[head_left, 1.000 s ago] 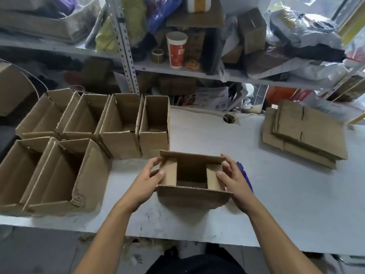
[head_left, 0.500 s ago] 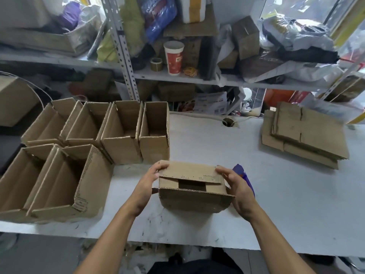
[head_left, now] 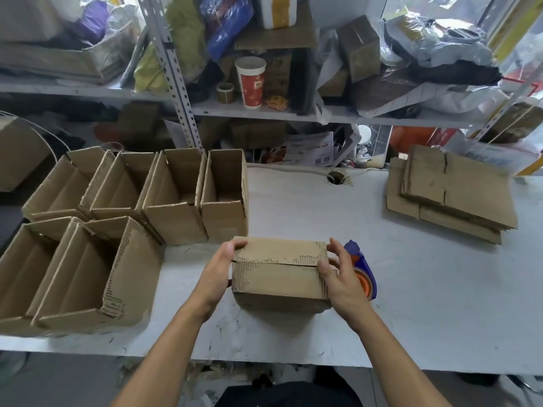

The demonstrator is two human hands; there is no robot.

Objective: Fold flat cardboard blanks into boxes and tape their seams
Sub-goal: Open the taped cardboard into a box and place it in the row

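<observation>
Both hands, left hand (head_left: 219,270) and right hand (head_left: 338,276), clamp small brown cardboard box (head_left: 279,271); untaped flaps could spring open if released.

You stand in a cluttered packing storeroom: slotted metal shelving (head_left: 176,92) crammed with parcels beyond your grip, folded cartons (head_left: 164,198) to its left, flat cardboard blanks (head_left: 452,198) stacked right.
</observation>
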